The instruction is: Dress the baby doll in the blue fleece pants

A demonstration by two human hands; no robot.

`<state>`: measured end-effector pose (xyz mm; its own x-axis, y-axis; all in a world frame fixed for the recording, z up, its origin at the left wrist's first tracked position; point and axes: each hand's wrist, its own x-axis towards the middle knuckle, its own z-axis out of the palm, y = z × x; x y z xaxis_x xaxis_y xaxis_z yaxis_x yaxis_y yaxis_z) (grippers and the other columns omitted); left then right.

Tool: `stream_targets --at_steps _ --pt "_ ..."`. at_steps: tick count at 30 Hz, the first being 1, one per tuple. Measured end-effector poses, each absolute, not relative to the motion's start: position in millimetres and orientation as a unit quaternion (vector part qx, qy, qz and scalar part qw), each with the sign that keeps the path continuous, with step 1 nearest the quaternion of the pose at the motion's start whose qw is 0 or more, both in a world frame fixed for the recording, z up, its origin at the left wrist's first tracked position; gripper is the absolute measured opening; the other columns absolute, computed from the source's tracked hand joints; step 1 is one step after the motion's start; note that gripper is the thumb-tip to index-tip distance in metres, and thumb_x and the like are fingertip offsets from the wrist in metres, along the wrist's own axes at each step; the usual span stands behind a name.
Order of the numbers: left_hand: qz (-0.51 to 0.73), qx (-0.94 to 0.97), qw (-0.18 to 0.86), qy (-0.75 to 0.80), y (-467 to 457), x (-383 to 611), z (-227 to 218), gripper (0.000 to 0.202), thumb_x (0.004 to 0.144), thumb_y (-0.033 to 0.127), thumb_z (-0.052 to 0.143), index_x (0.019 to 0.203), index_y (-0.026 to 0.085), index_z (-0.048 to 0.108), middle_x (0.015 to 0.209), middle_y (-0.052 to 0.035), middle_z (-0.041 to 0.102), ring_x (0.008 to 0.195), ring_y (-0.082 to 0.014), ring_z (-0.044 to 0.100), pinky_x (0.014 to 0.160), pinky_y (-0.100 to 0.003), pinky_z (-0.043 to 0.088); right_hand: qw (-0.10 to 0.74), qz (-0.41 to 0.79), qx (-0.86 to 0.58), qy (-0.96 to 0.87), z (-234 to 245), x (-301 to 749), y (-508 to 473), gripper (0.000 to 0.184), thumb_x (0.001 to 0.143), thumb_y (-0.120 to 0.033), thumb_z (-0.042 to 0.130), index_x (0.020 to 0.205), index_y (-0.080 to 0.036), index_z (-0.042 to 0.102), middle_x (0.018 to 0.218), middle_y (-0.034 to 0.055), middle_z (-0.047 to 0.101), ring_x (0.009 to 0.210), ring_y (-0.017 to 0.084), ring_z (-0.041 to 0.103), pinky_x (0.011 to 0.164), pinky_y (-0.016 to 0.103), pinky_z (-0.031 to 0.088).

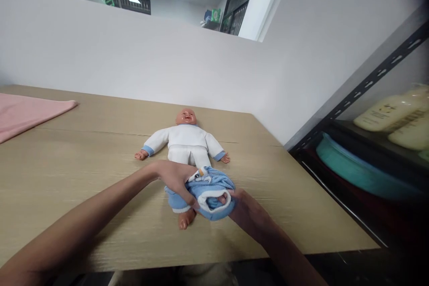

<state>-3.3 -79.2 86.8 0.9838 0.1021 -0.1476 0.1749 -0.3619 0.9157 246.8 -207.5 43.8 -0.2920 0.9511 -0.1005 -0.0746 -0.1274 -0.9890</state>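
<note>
A baby doll (187, 136) lies on its back on the wooden table, its head toward the wall. It wears a white top with blue cuffs. Blue pants (216, 183) with white trim are around its lower legs, and one bare foot sticks out of a leg opening at the left. My left hand (177, 181) grips the pants from the left, thumb across the fabric. On the other side, my right hand (246, 208) holds the edge of the open leg cuff, with its fingers partly hidden. Inside that cuff, a bit of the doll's other foot seems to show.
A pink cloth (30, 111) lies on the table (110, 152) at the far left. A low white wall (134, 58) stands behind it. To the right, a dark metal shelf (362, 89) holds pale yellow bottles (389, 109) and a teal basin (358, 170).
</note>
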Motion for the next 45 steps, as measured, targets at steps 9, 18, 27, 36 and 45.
stream_targets --at_steps 9,18,27,36,45 --pt "0.006 0.818 0.552 0.163 -90 3 83 0.053 0.089 0.063 0.089 0.120 0.020 0.081 0.120 -0.0050 0.085 0.118 -0.0371 0.077 0.111 -0.043 0.059 0.383 0.504 -0.530 -0.565 49 234 -208 0.065 0.076 -0.045 0.098 0.131 -0.021 0.075 0.128 0.0114 0.084 0.121 0.036 0.076 0.107 0.050 0.062" --pt "0.062 0.876 0.395 0.270 -99 17 69 0.033 0.094 0.050 0.072 0.104 0.019 0.071 0.103 -0.0092 0.079 0.099 -0.0352 0.075 0.093 -0.044 0.058 0.356 0.263 -0.647 -0.622 48 230 -212 0.049 0.086 -0.042 0.068 0.129 -0.021 0.076 0.118 0.0133 0.084 0.110 0.038 0.077 0.101 0.052 0.061" --pt "0.015 0.921 0.225 0.319 -111 24 69 0.045 0.075 0.024 0.086 0.116 0.016 0.071 0.123 -0.0223 0.076 0.117 -0.0489 0.074 0.095 -0.052 0.060 0.343 0.269 -0.705 -0.559 -7 223 -246 0.072 0.085 -0.049 0.074 0.151 -0.021 0.071 0.142 0.0208 0.080 0.136 0.049 0.074 0.115 0.064 0.060" --pt "-0.058 0.921 0.174 0.345 -127 25 71 0.072 0.075 0.025 0.089 0.140 0.012 0.061 0.143 -0.0278 0.069 0.127 -0.0460 0.072 0.101 -0.051 0.063 0.318 0.165 -0.727 -0.586 -25 228 -237 0.050 0.089 -0.047 0.064 0.131 -0.022 0.077 0.125 0.0185 0.084 0.118 0.043 0.080 0.099 0.052 0.065" --pt "-0.031 0.906 0.235 0.349 -113 22 53 0.072 0.073 0.034 0.088 0.134 0.014 0.056 0.127 -0.0261 0.077 0.117 -0.0508 0.076 0.093 -0.052 0.062 0.375 0.339 -0.675 -0.538 -26 225 -243 0.061 0.084 -0.045 0.067 0.141 -0.025 0.063 0.136 0.0146 0.080 0.130 0.039 0.076 0.115 0.058 0.057"
